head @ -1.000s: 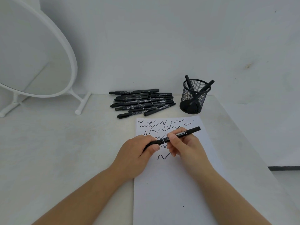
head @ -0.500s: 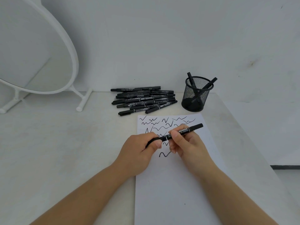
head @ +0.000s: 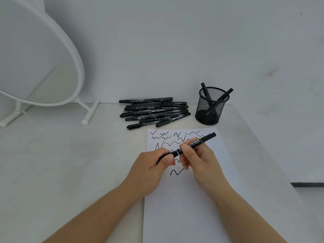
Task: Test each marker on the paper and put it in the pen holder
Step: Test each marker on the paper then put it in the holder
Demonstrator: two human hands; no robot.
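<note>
Both hands hold one black marker [head: 188,146] slantwise above the paper [head: 182,204]: the left hand [head: 150,170] curls round its near-left end, the right hand [head: 198,158] pinches the barrel, and the far-right end juts free. Black scribbles [head: 175,137] fill the sheet's far part. Beyond it lies a heap of markers [head: 154,112]; to its right stands the mesh pen holder [head: 210,106] with two markers inside; a round mirror [head: 35,55] stands far left.
</note>
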